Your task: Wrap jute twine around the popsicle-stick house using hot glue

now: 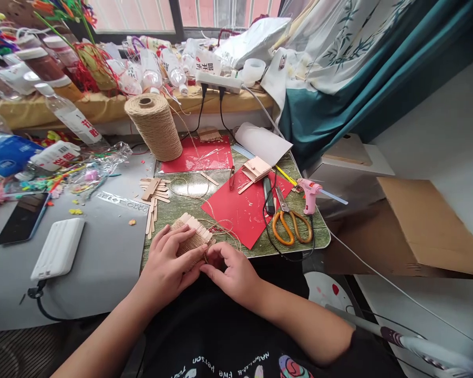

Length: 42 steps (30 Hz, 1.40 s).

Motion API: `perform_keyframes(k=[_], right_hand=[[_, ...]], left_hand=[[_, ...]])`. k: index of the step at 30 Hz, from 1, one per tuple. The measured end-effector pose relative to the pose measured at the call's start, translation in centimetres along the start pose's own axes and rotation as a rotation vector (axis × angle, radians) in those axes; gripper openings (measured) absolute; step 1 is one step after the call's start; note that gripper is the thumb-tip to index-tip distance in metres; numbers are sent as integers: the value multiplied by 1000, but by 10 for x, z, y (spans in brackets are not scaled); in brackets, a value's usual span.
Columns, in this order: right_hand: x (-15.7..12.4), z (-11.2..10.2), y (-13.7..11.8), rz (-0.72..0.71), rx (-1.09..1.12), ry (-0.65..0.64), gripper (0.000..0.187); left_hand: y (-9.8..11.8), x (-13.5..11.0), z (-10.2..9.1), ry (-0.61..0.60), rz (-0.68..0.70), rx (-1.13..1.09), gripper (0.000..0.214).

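Observation:
My left hand (167,257) is closed around a small craft-stick piece (191,239) wrapped in jute twine, at the table's front edge. Bare stick ends show along its upper side. At its right end my right hand (230,270) pinches the twine (236,239) between thumb and fingers, close to my left thumb. From there the twine loops loosely over the table toward the big twine spool (153,126), which stands upright at the back. The underside of the wrapped piece is hidden by my hands.
Scissors (287,220), a pink glue gun (310,194) and a utility knife (268,195) lie on the right, near red card (236,210). Loose craft sticks (153,197) are at left. Further left are a white power bank (59,248) and a phone (23,218). A power strip (219,81) sits behind.

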State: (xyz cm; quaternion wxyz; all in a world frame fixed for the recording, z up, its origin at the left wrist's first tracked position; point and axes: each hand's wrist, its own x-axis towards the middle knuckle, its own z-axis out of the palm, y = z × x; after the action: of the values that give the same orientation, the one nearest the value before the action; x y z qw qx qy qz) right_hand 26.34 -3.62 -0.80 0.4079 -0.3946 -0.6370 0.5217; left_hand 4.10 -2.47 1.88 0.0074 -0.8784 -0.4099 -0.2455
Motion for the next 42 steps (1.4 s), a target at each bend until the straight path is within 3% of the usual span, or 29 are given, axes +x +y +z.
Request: perform_keyframes(k=[5, 8, 16, 26, 34, 42], right_hand=[[-3, 1, 5, 3, 38, 20, 16], [-5, -2, 10, -23, -27, 52, 22], [-3, -18, 13, -215, -267, 91, 30], [17, -42, 1, -335, -478, -74, 22], [23, -49, -5, -362, -536, -184, 20], [35, -62, -16, -357, -505, -110, 16]], left_hand=[[0, 0, 0, 16, -11, -20, 40], [0, 0, 0, 21, -42, -44, 53], [-2, 0, 0, -16, -56, -17, 54], [-1, -1, 1, 10, -26, 3, 47], [0, 1, -2, 9, 19, 34, 45], [3, 7, -7, -7, 29, 57, 39]])
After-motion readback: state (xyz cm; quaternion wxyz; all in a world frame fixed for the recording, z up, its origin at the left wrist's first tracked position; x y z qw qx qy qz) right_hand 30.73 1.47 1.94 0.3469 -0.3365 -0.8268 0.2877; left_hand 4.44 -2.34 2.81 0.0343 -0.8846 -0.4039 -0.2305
